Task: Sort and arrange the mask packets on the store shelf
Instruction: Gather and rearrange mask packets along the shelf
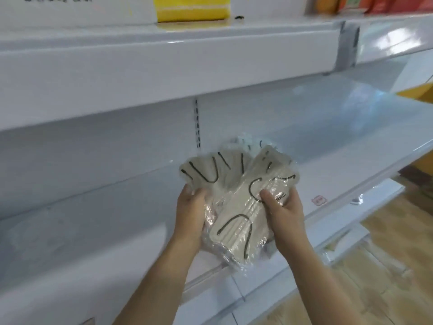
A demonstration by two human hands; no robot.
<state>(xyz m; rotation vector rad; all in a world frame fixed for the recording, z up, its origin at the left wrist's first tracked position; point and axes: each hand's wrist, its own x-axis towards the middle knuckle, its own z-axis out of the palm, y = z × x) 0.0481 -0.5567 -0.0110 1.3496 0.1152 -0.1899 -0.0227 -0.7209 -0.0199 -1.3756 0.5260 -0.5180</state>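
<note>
Yellow box (191, 8) cut off (print blurred).

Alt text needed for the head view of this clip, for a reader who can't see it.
Two bare hands hold a fanned bundle of clear-wrapped beige mask packets with black ear loops above a white store shelf; the left hand grips the left side, the right hand the right. A yellow box sits on the shelf above.

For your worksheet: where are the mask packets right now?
In the head view's centre, the mask packets are fanned between the left hand and right hand, above the white shelf.
</note>
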